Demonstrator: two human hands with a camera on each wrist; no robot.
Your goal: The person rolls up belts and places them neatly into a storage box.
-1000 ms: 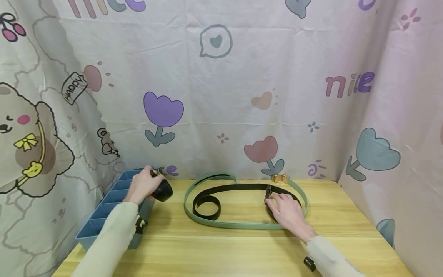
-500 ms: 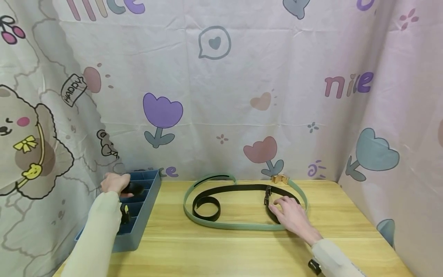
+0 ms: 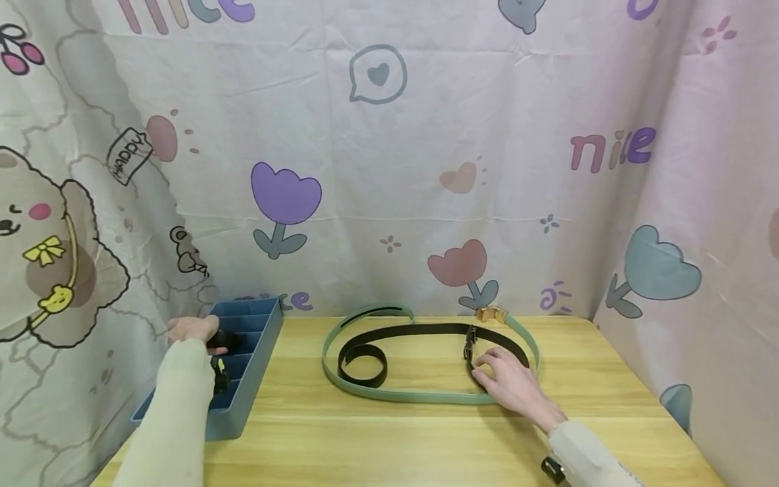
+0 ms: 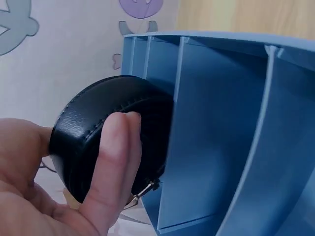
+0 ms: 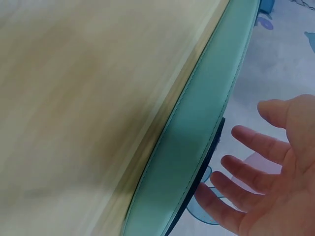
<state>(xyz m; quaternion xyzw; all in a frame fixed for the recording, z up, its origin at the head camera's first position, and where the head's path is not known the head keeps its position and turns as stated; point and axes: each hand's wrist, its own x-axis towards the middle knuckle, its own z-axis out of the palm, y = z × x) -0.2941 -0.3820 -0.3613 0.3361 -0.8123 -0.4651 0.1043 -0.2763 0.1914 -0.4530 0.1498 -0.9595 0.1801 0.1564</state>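
My left hand (image 3: 190, 329) grips a tightly rolled black belt (image 4: 93, 110) between thumb and fingers. In the left wrist view the roll stands on edge, partly inside a compartment of the blue divided box (image 4: 216, 128), and a bit of metal buckle shows below it. My right hand (image 3: 517, 387) hovers or rests, fingers spread and slightly bent, by the right end of a loose black belt (image 3: 420, 331). A mint green belt (image 3: 420, 398) loops around that black one; the right wrist view shows the fingers beside the two straps, holding neither.
The blue box stands at the table's left edge; a small black thing with yellow (image 3: 220, 375) shows at the left wrist, over the box. A gold buckle (image 3: 491, 314) ends the green belt at the back. A printed curtain (image 3: 389, 169) hangs behind the wooden table (image 3: 365, 453).
My left hand has carried the rolled black belt leftward from beside the box, then down into a compartment. My right hand has drawn slightly back from the loose black belt's buckle.
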